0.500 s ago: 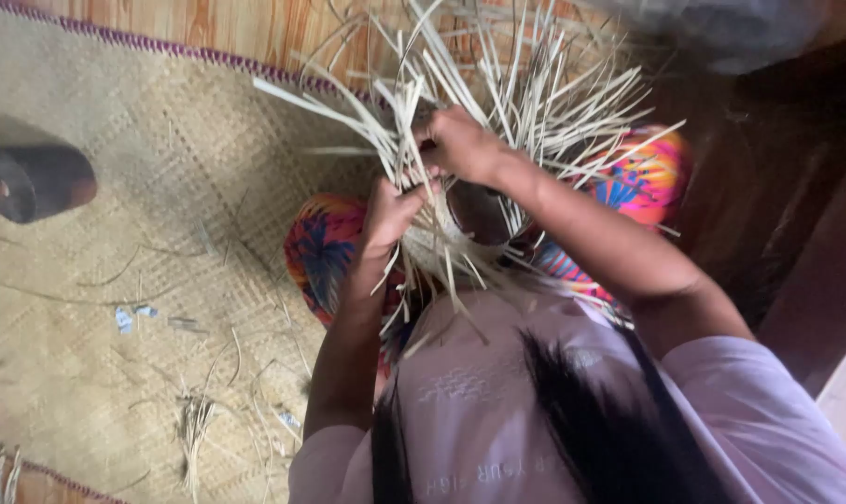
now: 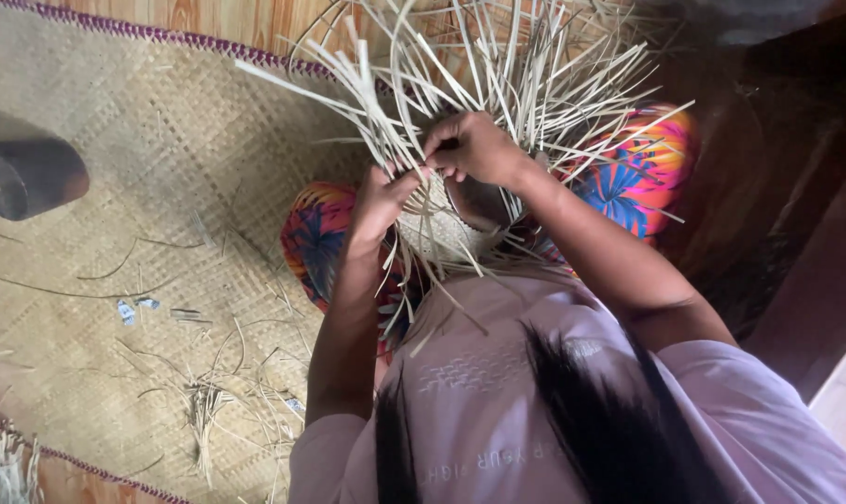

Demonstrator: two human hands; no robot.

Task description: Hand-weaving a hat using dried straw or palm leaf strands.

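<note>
Hands at a half-woven basket, held over the lap.
Left hand (image 2: 381, 201) and right hand (image 2: 474, 147) both pinch pale strips (image 2: 497, 75) of the basket (image 2: 437, 233); woven floor mat (image 2: 161, 187) and dark cylinder (image 2: 31, 177) lie left.

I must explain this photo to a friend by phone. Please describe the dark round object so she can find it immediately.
Start from the large woven mat that covers the floor. Follow it to its far left edge, away from both hands. There lies the dark cylinder, the only solid, smooth, black thing among pale loose strips.
</note>
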